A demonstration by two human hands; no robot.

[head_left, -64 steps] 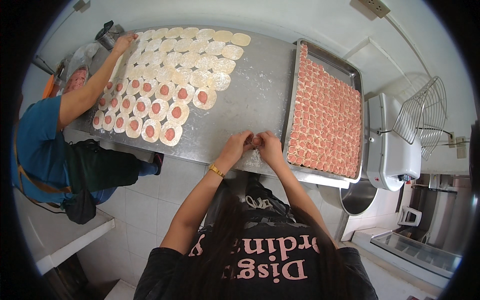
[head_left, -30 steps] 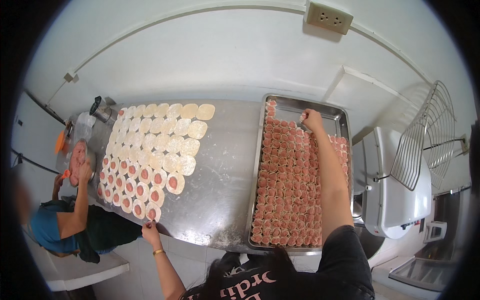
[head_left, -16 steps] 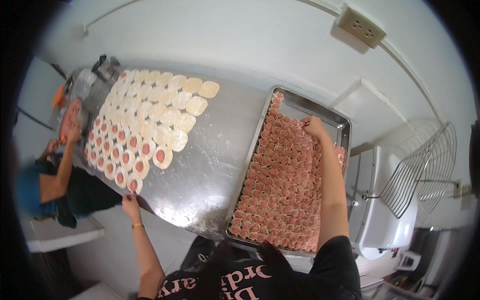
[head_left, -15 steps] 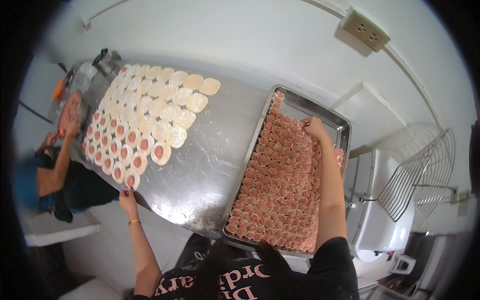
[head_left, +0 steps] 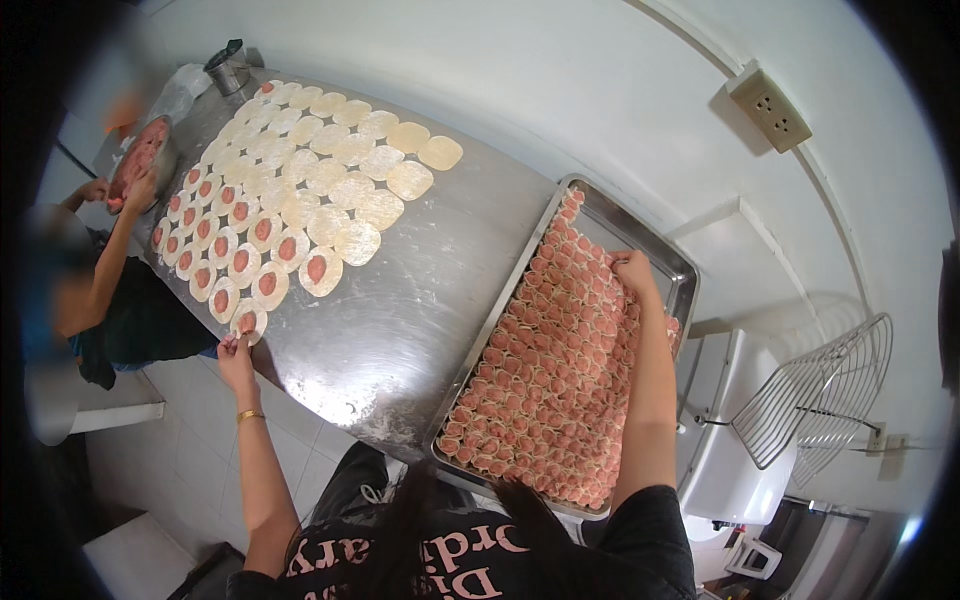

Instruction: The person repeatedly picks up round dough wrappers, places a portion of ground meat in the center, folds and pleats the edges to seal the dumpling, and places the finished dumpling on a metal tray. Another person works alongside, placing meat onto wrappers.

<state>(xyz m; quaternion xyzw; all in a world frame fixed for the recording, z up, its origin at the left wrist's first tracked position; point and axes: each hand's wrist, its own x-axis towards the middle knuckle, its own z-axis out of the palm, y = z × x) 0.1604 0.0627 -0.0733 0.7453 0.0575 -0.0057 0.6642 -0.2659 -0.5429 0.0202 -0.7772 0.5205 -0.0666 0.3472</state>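
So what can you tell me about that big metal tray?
The tray is a large, shallow, silver-coloured rectangle with raised walls and rounded corners. It rests upright on the metal table, angled in view. Closely packed dumplings with pink filling cover most of it, leaving bare metal toward its far end. The person's right hand reaches to the dumplings' far edge; whether it touches the tray itself is unclear.
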